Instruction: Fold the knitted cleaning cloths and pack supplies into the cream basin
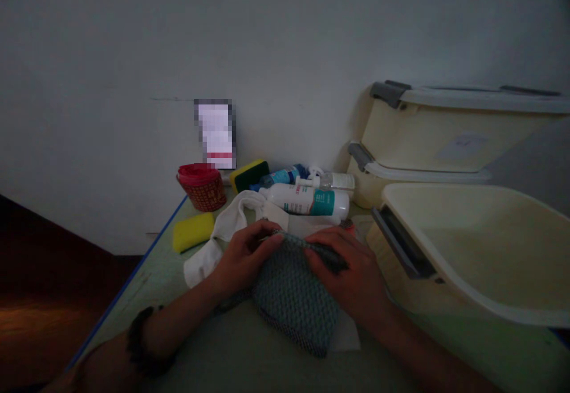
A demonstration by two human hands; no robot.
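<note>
A patterned blue-green cloth (296,298) hangs down towards me over the table, its upper edge pinched between both hands. My left hand (249,250) is closed on the left end of that edge, thumb and fingers together. On the right end, my right hand (345,262) grips the same edge with thumb below and fingers above. Beyond the left hand lies a crumpled white cloth (231,215). Part of a pale sheet (345,333) shows from under the patterned cloth.
Behind the hands lie a white bottle (307,200), a blue bottle (280,176), a clear spray bottle (341,182) and a yellow-green sponge (249,174). A yellow sponge (193,233) and red-lined basket (202,188) stand left. Cream bins (445,286) fill the right; a phone (217,135) leans against the wall.
</note>
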